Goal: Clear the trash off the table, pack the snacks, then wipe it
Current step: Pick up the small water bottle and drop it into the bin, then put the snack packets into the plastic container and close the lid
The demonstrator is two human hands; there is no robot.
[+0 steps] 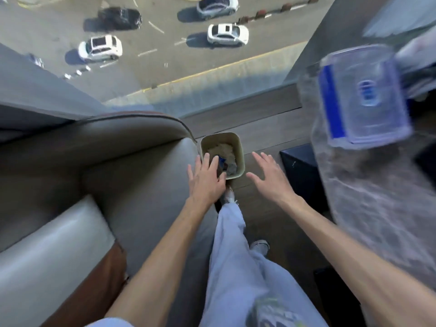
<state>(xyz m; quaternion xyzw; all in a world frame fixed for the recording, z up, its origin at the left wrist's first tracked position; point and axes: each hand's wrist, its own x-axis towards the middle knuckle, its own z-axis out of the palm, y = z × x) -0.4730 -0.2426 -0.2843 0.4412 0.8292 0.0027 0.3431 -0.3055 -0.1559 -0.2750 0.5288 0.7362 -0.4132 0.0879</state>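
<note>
A beige trash bin [239,147] stands on the wooden floor by the sofa, holding crumpled paper and a blue wrapper [221,161]. My left hand [206,179] hovers over the bin's near left corner, fingers spread, holding nothing. My right hand [267,177] is just right of the bin, also spread and holding nothing. On the grey marbled table [377,208] at the right sits a clear plastic container with a blue-clipped lid [363,95], blurred.
A grey leather sofa [94,173] fills the left side. A floor-to-ceiling window ahead looks down on a street with cars. A dark blue box [299,166] stands under the table's edge. My legs in pale trousers are below.
</note>
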